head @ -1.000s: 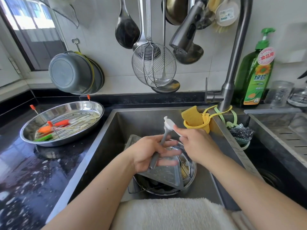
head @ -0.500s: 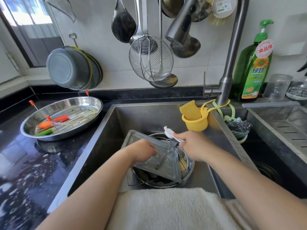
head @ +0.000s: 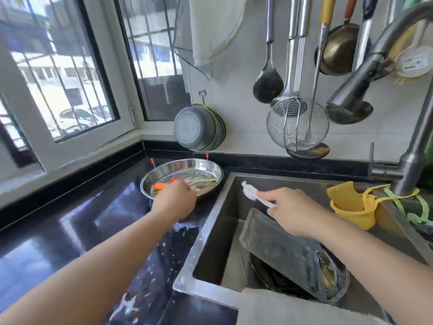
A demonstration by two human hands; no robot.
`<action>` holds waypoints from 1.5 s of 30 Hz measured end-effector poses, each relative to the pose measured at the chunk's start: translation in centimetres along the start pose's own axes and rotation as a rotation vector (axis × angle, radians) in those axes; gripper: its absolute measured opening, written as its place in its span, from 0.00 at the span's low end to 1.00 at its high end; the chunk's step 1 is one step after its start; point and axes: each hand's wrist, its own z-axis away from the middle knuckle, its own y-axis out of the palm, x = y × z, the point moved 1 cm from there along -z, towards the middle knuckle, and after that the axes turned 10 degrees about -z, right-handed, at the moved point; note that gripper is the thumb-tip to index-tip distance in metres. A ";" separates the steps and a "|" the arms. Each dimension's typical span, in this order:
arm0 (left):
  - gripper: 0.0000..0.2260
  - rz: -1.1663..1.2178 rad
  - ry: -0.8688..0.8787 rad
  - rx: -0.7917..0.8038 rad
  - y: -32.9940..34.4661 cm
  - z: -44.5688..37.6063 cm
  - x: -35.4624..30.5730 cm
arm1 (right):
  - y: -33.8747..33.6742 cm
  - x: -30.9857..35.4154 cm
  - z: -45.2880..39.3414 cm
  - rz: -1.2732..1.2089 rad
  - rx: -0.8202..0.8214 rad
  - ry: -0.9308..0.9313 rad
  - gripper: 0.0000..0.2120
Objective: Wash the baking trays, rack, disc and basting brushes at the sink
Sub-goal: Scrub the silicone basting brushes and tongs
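Black stone counter (head: 77, 233) wraps the corner under a barred window (head: 58, 66), and a steel sink (head: 210, 231) is set into it at 3 o'clock from the centre. On the counter at about 12 o'clock from the left hand (head: 173, 202) sits a round steel tray (head: 210, 170) holding a wire rack and orange-handled basting brushes (head: 160, 186). The left hand reaches over the tray's near rim, its fingers bent down among the brush handles; motion blur and the back of the hand hide the fingertips, so whether they grip anything cannot be told. Over the sink, the right hand (head: 293, 212) has thumb and fingers curled tight around the handle of a white brush (head: 251, 192), whose pale head sticks out toward 10 o'clock. Just below that hand, a rectangular baking tray (head: 281, 252) leans tilted in the sink, its lower end resting on a round pan (head: 337, 280) and other dark ware at the basin's bottom. A yellow sponge holder (head: 353, 209) hangs at the sink's 2 o'clock corner beside the faucet (head: 412, 170). Ladles and a wire skimmer (head: 297, 124) hang on the tiled wall above, with a grey basin (head: 196, 129) hung to their left.
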 end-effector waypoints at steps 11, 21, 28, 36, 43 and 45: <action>0.16 -0.226 0.213 0.118 -0.7 -10.5 7.2 | 3.3 0.8 -4.0 -0.087 -0.075 0.007 0.26; 0.09 -0.470 0.488 0.019 1.8 -14.3 6.1 | 2.7 -0.2 -4.5 -0.113 -0.101 0.012 0.25; 0.08 0.026 0.308 -0.446 -8.7 -9.0 2.6 | 0.2 -2.6 -1.9 -0.070 -0.104 0.034 0.25; 0.06 0.876 0.257 0.336 -4.1 3.0 -12.0 | -2.4 -10.8 2.6 -0.211 -0.231 0.084 0.25; 0.11 1.067 0.018 0.632 11.4 6.9 -16.4 | -2.1 -13.7 4.5 -0.180 -0.320 0.018 0.26; 0.10 1.028 0.069 0.595 11.6 6.4 -16.1 | -1.6 -13.3 4.4 -0.097 -0.265 -0.038 0.26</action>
